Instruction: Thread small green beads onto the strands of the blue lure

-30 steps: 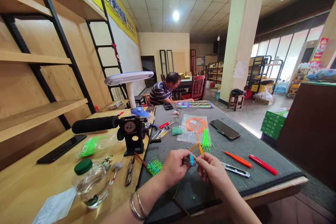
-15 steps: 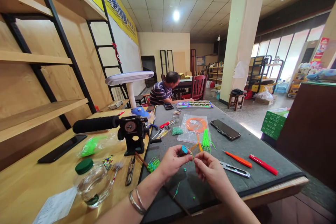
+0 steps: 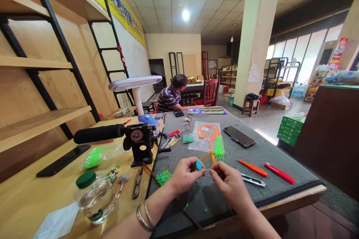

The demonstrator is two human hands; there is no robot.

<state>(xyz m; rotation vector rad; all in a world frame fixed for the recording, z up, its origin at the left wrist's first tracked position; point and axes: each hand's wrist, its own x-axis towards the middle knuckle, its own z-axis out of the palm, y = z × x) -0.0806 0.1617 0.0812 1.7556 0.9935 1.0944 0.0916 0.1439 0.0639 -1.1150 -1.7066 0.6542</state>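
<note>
My left hand is closed around a small dark piece with a blue, bead-like knobbly face. Level with it, my right hand pinches the end of a thin green strand stretched across the narrow gap between both hands. Beside my left wrist lies a bundle of green-and-blue tipped strands. Just beyond my fingers are bright green strands and a clear bag with a coil of orange line. Metal thread snips rest behind my right hand, partly hidden by it.
An orange-handled tool, a red tool and a phone lie on the grey mat's right. To the left are a black cranked device, a green-capped bottle and dark snips. Another person sits beyond the table.
My hands have drawn slightly apart, and the green strand now spans the gap between them. The blue face has turned a little in my left hand. The view has shifted slightly.
</note>
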